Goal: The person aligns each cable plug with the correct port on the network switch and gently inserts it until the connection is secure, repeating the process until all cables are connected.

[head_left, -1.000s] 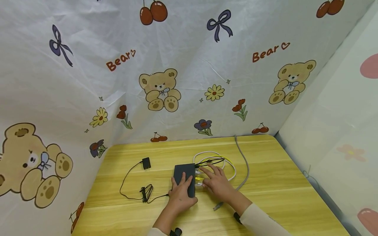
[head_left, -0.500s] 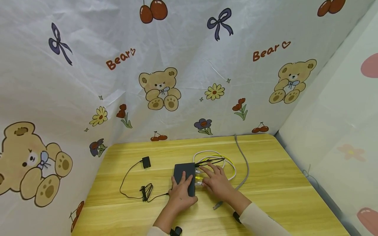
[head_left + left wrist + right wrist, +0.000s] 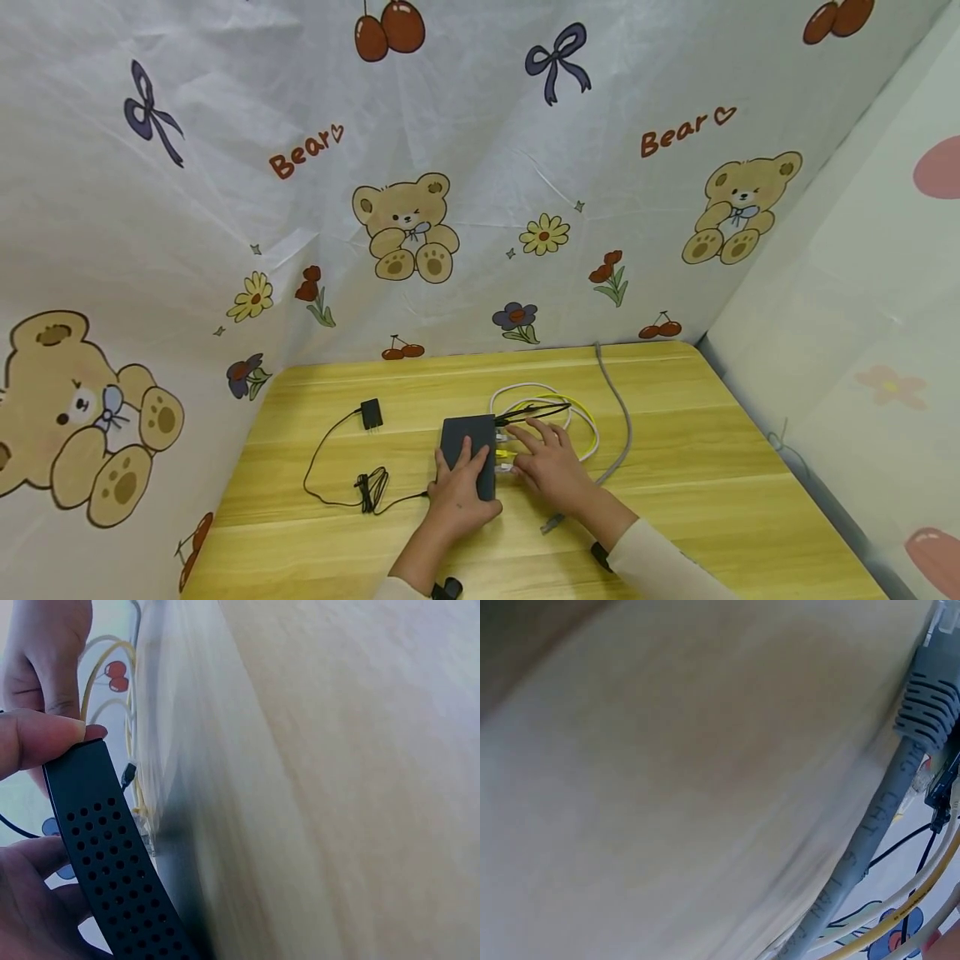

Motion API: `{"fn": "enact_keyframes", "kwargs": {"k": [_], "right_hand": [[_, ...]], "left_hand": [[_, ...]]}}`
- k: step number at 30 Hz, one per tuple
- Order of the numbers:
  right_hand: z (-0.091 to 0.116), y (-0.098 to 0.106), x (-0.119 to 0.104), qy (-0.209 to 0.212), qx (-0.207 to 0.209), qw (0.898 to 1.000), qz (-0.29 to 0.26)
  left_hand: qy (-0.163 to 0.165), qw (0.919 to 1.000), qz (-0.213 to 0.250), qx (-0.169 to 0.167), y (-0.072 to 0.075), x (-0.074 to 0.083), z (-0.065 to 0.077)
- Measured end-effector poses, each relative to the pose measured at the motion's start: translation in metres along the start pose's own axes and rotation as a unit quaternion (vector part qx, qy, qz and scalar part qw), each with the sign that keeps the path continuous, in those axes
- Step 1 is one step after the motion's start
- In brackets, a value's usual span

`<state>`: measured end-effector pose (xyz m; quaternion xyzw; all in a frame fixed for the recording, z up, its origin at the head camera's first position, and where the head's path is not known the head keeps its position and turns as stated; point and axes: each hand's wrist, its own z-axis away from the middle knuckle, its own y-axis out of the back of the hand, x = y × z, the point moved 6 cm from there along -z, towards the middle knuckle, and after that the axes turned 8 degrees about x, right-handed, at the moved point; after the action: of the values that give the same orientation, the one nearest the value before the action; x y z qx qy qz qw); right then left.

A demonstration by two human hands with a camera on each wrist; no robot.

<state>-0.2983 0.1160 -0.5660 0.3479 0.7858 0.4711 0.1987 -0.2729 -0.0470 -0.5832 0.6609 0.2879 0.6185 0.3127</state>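
A dark, flat router (image 3: 457,429) lies on the table, its perforated side wall facing the left wrist camera. My left hand (image 3: 459,498) holds it across its near half, fingers spread over the top and thumb at the near right corner. Along its right side, a yellow plug (image 3: 505,455) and white plugs sit at the ports. My right hand (image 3: 553,469) touches these plugs with its fingertips; how far each is seated cannot be made out. Below the right wrist lies a grey network cable (image 3: 855,847) with a clear-tipped end.
A black power adapter (image 3: 371,414) lies at left, its bundled cord (image 3: 369,492) running to the router's left side. White and yellow cable loops (image 3: 596,429) and black leads (image 3: 547,408) lie at the right. A printed cloth (image 3: 480,317) hangs behind the table.
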Motion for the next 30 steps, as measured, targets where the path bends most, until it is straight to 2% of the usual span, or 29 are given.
{"fn": "enact_keyframes", "kwargs": {"k": [15,23,30], "right_hand": [[0.005,0.005,-0.001,0.015,0.034,0.999,-0.004],[0.013,0.016,0.018,-0.007,0.044,0.998,-0.038],[0.016,0.041,0.044,-0.052,0.067,0.995,-0.046]], "left_hand": [[0.001,1.0000,-0.002,0.001,-0.001,-0.001,0.000],[0.002,1.0000,0.005,0.001,0.000,-0.002,0.000],[0.001,1.0000,0.009,-0.004,-0.002,-0.002,0.000]]}}
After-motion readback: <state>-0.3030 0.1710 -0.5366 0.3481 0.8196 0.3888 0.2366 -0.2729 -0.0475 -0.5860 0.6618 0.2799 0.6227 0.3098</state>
